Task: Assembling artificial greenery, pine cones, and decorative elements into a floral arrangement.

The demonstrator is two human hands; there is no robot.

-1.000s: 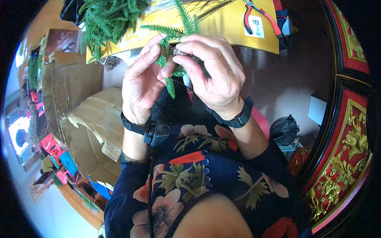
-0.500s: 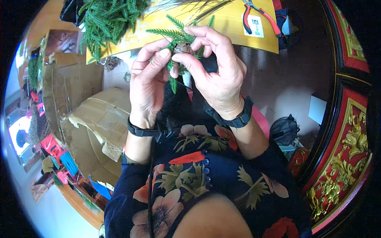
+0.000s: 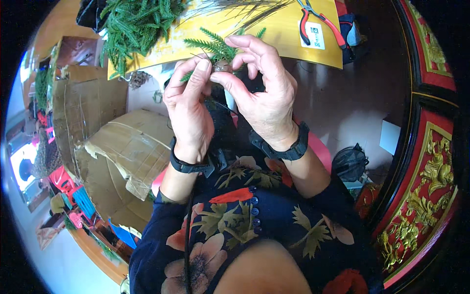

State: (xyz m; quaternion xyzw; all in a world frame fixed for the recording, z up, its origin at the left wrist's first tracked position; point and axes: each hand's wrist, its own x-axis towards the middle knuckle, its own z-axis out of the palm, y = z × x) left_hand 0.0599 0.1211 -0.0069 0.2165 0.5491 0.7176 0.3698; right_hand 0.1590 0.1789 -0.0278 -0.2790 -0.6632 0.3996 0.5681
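Between my hands, at the near edge of the yellow board, is a bunch of green artificial needle-leaf sprigs [image 3: 211, 45]. A rounded brown lump [image 3: 223, 66] sits at its base; its exact kind is unclear. My left hand [image 3: 190, 105] is closed in a pinch at the bunch's left side, where a thin dark stem or wire shows by the thumb. My right hand [image 3: 268, 95] grips the brown lump from the right, thumb below and fingers curled above. The fingers partly hide the lump and the lower leaves.
The yellow board [image 3: 289, 51] carries a heap of green sprigs [image 3: 139, 29], thin dark wires [image 3: 254, 15] and red-handled pliers [image 3: 320, 20]. Torn cardboard [image 3: 129, 142] stands at the left. A red-and-gold carved panel [image 3: 433, 186] lines the right, near a black mesh bag [image 3: 350, 161].
My left hand has turned and slid slightly right, its fingers now drawn in closer. The leaves that hung below the lump no longer show. The right hand has shifted a little.
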